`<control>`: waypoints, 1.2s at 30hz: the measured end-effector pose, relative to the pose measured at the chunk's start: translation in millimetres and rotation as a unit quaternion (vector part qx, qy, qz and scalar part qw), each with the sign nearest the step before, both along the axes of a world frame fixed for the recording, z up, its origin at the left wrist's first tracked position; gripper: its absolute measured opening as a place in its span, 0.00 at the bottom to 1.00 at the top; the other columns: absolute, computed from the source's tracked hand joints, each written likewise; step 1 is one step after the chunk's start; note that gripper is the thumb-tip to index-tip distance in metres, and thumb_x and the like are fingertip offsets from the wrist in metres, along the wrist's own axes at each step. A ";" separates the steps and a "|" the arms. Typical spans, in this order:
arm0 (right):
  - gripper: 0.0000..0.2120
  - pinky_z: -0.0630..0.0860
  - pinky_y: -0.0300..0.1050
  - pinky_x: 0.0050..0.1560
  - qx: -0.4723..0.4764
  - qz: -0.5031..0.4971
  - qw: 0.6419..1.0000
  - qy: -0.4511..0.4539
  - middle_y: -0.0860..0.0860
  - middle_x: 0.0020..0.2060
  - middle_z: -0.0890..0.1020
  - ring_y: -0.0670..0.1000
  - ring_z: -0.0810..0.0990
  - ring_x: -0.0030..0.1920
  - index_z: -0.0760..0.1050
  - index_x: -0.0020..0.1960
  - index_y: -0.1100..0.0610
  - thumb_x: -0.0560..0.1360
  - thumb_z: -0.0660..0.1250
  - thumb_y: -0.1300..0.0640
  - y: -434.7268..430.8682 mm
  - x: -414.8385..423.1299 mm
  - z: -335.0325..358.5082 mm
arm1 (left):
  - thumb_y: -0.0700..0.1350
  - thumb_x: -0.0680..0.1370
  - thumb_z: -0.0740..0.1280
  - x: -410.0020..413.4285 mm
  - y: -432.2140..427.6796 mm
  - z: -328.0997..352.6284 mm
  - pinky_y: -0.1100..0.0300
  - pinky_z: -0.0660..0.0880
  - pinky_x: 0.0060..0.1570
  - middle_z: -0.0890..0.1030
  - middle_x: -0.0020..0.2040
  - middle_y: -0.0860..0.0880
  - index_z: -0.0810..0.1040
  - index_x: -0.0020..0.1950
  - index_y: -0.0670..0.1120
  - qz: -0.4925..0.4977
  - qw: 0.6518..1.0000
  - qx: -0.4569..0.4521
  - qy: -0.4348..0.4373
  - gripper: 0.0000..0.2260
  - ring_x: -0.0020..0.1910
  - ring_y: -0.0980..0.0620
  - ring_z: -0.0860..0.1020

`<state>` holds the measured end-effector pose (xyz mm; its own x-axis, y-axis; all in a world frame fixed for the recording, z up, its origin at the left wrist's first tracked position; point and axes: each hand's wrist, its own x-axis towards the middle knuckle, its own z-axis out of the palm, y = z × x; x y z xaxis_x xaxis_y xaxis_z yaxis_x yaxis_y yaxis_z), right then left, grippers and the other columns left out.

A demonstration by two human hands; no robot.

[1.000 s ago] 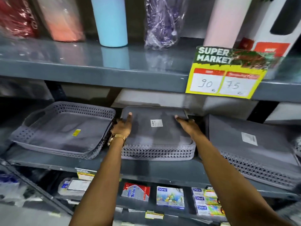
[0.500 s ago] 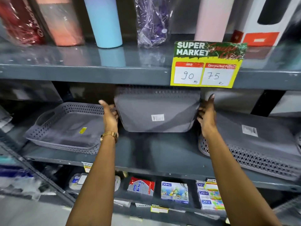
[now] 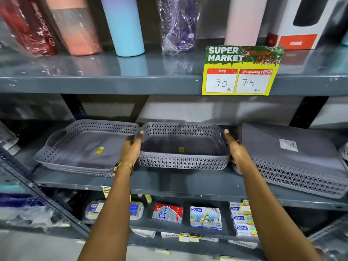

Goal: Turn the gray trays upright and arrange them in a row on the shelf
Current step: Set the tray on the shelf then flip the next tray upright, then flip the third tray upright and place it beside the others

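Sitting upright in the middle of the gray shelf (image 3: 169, 182), the middle tray (image 3: 181, 147) is clasped at its two ends by the left hand (image 3: 131, 147) and the right hand (image 3: 236, 149). Three gray trays line this shelf: the upright left tray (image 3: 82, 147) just beside it, and the right tray (image 3: 293, 161), upside down. Five tumblers stand on the shelf above, beside one yellow price card (image 3: 239, 72).
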<state>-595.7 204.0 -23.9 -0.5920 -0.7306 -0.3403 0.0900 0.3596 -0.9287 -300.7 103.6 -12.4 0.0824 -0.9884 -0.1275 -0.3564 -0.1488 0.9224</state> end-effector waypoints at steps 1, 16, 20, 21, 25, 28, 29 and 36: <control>0.50 0.68 0.61 0.68 0.007 0.013 1.000 0.010 0.58 0.67 0.75 0.62 0.74 0.65 0.72 0.65 0.58 0.59 0.61 0.20 0.3 2.8 -1.2 | 0.61 0.77 0.63 -0.1 0.6 -2.9 0.51 0.72 0.54 0.79 0.53 0.43 0.75 0.58 0.43 -0.007 0.999 -0.008 -0.041 0.23 0.54 0.42 0.76; 0.22 0.73 0.51 0.62 -0.013 0.075 0.994 0.077 0.53 0.56 0.78 0.55 0.77 0.57 0.72 0.61 0.57 0.73 0.70 0.45 18.3 15.7 -3.5 | 0.54 0.74 0.67 -41.9 37.2 -19.0 0.42 0.55 0.75 0.59 0.76 0.33 0.66 0.73 0.42 -0.054 0.875 -0.211 -0.432 0.31 0.75 0.33 0.56; 0.27 0.71 0.54 0.68 -0.060 0.045 0.993 0.089 0.56 0.63 0.77 0.57 0.75 0.64 0.70 0.70 0.60 0.75 0.70 0.49 25.5 -6.1 19.1 | 0.54 0.76 0.65 -91.8 41.6 1.9 0.43 0.50 0.76 0.56 0.78 0.35 0.63 0.75 0.42 -0.113 0.874 -0.248 -0.403 0.31 0.77 0.35 0.53; 0.27 0.71 0.54 0.69 -0.071 0.033 0.992 0.101 0.56 0.64 0.77 0.57 0.75 0.65 0.70 0.70 0.60 0.76 0.69 0.49 27.0 -14.8 23.0 | 0.54 0.76 0.64 -106.4 43.4 5.5 0.43 0.51 0.76 0.56 0.78 0.36 0.62 0.75 0.42 -0.126 0.876 -0.252 -0.392 0.31 0.78 0.37 0.53; 0.23 0.72 0.48 0.58 -0.078 -0.014 0.985 0.154 0.52 0.55 0.77 0.53 0.75 0.55 0.71 0.67 0.61 0.77 0.67 0.49 42.9 -59.1 41.0 | 0.53 0.77 0.64 -174.2 55.4 10.2 0.48 0.56 0.76 0.62 0.77 0.40 0.63 0.75 0.42 -0.183 0.884 -0.282 -0.326 0.29 0.77 0.41 0.57; 0.25 0.70 0.44 0.53 -0.055 -0.036 0.976 0.209 0.58 0.59 0.79 0.58 0.77 0.57 0.71 0.66 0.64 0.76 0.67 0.47 55.1 -102.9 38.6 | 0.52 0.77 0.65 -227.6 70.3 9.2 0.53 0.59 0.75 0.63 0.76 0.42 0.62 0.75 0.42 -0.224 0.908 -0.253 -0.246 0.30 0.76 0.44 0.59; 0.29 0.71 0.47 0.58 -0.021 -0.032 0.969 0.245 0.61 0.62 0.78 0.61 0.76 0.62 0.72 0.66 0.64 0.75 0.67 0.43 58.7 -120.0 35.8 | 0.51 0.77 0.66 -244.7 74.3 7.4 0.53 0.58 0.75 0.64 0.76 0.42 0.62 0.75 0.41 -0.231 0.913 -0.244 -0.233 0.30 0.76 0.44 0.60; 0.62 0.65 0.65 0.69 0.258 -0.047 0.910 0.322 0.61 0.72 0.70 0.67 0.68 0.71 0.71 0.70 0.53 0.46 0.51 0.17 67.3 -287.9 -40.9 | 0.59 0.74 0.66 -339.3 84.7 -10.3 0.48 0.65 0.71 0.67 0.74 0.42 0.64 0.75 0.47 -0.259 0.931 -0.116 -0.230 0.33 0.72 0.38 0.67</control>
<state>-883.6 271.4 -64.8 -0.8419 -0.5076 -0.1830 -0.3600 0.7810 -0.5103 -639.9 188.3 -22.7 -0.4187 -0.9078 0.0250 -0.6905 0.3361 0.6405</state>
